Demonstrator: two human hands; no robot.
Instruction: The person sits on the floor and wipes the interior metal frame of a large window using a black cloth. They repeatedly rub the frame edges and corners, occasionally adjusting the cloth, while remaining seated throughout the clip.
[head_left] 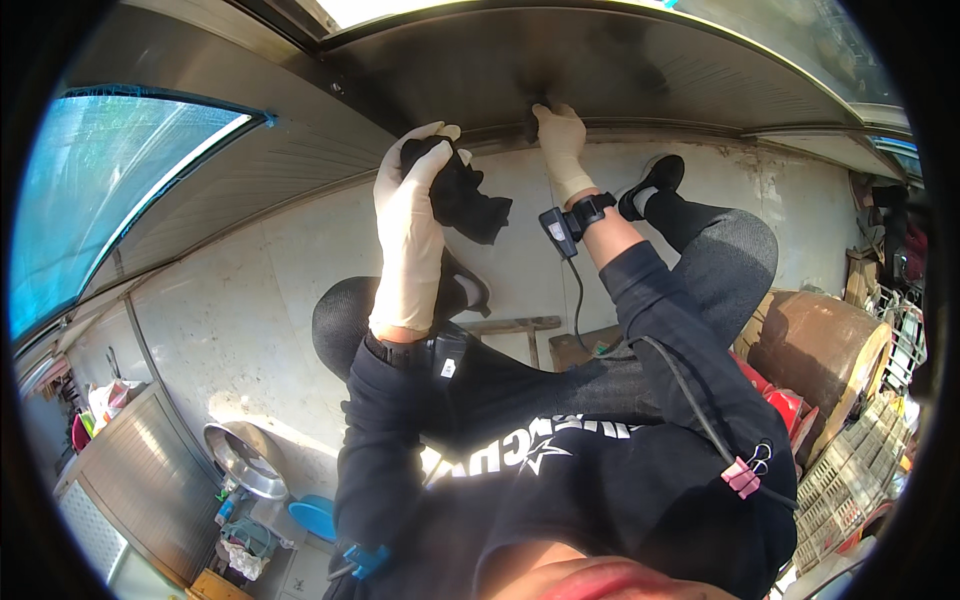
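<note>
My left hand (415,185), in a cream-white glove, is raised with its fingers wrapped round a crumpled black cloth (470,200). The cloth's loose end hangs out to the right of the fingers. Farther right, my right hand (563,140), gloved alike, is closed against the lower part of a dark, shiny wall panel (450,70). A small dark piece (532,122) shows at its fingertips, pressed to the panel; its kind is hard to make out. Each wrist wears a black strap, and the device on the right one (560,230) trails a cable.
My bent legs rest on a pale floor (270,260). Below the hands lies a wooden bar (510,325). At right stand a big brown jar (820,335) and a slatted crate (850,470). A metal basin (245,460) and blue bowl (315,517) are at lower left.
</note>
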